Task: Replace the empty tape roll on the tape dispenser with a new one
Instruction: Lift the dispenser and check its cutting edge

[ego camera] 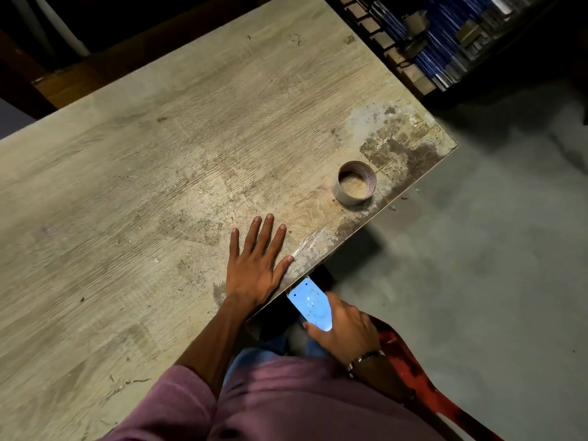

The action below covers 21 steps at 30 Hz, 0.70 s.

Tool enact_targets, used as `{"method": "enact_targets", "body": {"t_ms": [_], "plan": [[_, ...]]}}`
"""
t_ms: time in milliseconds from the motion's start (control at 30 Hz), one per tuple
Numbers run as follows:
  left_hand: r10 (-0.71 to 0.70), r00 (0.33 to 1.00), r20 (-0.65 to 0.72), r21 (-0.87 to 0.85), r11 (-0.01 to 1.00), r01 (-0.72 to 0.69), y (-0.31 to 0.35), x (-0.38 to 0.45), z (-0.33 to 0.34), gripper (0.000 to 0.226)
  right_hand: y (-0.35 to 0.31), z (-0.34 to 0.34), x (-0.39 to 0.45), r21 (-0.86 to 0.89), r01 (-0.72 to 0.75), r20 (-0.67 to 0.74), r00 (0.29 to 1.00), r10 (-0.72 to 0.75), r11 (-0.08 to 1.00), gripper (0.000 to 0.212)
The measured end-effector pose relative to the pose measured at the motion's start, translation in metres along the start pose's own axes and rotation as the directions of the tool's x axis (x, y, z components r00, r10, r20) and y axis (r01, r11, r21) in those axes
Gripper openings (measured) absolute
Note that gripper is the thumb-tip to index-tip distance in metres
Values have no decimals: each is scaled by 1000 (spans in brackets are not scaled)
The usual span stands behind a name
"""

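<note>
Left to right: I see bare tabletop (127, 186) stretching wide; my left hand (254, 272) lies flat near its near edge, fingers (269, 230) spread, holding nothing. Below that edge, my right hand (345, 331) grips the tape dispenser (310, 302). The empty tape roll (353, 183) sits just inside the right edge.

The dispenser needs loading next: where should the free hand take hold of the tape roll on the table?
The tape roll lies flat, hole up, near the table corner. The open left hand could probably come from above, thumb inside the core, fingers outside the near wall.
</note>
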<state>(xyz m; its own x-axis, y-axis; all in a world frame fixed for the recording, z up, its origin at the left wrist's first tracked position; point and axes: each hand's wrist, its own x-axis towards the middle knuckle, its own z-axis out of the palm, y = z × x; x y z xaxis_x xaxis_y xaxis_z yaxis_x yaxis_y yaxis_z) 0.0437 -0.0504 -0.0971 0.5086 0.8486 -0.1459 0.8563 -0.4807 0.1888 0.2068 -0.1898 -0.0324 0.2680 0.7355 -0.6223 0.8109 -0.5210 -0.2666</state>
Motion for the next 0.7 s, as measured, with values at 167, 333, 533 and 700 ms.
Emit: {"method": "enact_targets", "body": {"t_ms": [167,333,533,700], "plan": [[-7,1000,9,-4,1000,7,1,-1,-4,68,5,-6,-8,66,34,-30,999,-32,997,58],[-9,1000,17,-5,1000,9,2,-2,-5,68,7,-10,-11,74,68,-63,996,-63,995,57],[-13,1000,20,-18,1000,14,2,-1,-5,68,9,-12,-15,91,84,-78,994,-77,992,58],[-10,1000,-2,-7,1000,10,1,-1,-1,69,11,-10,-8,81,64,-33,998,-61,995,59]]}}
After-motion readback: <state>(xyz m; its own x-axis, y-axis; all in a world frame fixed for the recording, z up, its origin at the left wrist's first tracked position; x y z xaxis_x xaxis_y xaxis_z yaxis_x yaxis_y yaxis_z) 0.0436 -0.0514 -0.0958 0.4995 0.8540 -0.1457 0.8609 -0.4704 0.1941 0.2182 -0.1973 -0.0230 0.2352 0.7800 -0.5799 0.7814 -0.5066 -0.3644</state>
